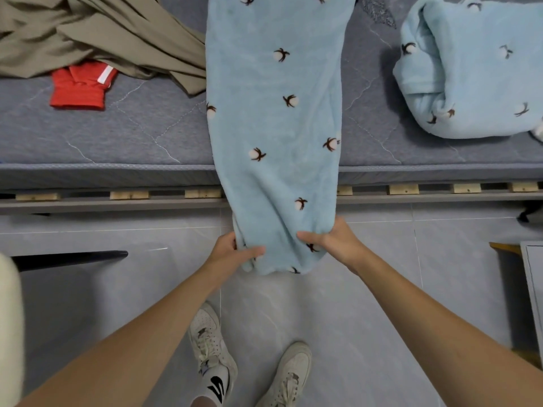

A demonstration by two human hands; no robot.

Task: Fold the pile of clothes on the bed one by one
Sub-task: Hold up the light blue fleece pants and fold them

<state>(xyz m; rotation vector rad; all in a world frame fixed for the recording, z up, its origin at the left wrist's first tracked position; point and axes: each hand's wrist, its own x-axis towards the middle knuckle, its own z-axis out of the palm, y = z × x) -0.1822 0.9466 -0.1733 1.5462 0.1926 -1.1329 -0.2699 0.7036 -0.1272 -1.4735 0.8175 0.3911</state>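
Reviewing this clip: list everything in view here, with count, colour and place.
fleece garment: one, light blue with cotton-boll print, laid across the bed, near end hanging over the edge
folded fleece piece: one, same blue print, right on the mattress
khaki garment: one, crumpled, far left
red garment: one, partly under the khaki
mattress: one, grey quilted
shoes: two, off-white, on the tiled floor
left hand: grips the garment's near end
right hand: grips the same end

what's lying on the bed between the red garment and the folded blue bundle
In the head view, the long blue fleece garment lies between the red garment and the folded bundle, its near end held by both hands.
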